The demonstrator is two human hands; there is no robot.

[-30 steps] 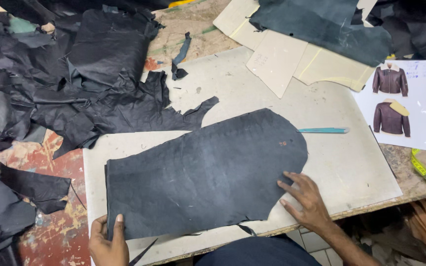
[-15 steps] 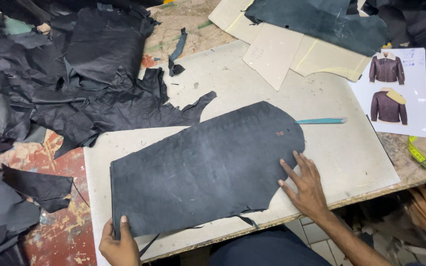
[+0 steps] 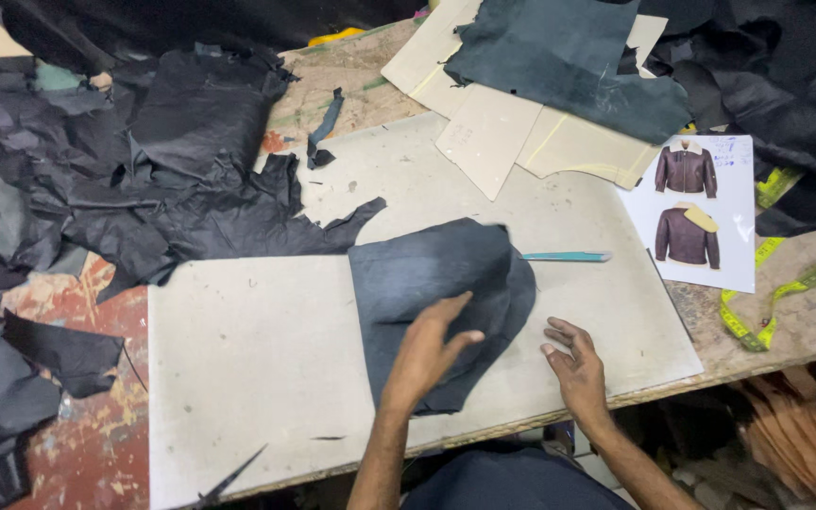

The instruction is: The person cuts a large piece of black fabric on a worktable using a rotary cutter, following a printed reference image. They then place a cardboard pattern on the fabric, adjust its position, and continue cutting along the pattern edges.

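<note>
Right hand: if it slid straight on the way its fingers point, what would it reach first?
The right hand points up and slightly left across the pale board. First in that line looks to be the rounded edge of the dark leather piece; the teal tool lies beyond. Depth is hard to judge.

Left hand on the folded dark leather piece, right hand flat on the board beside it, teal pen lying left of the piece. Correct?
Not quite. In the head view the teal pen lies right of the dark leather piece, not left. The left hand is on the piece; the right hand rests on the board beside it.
</note>
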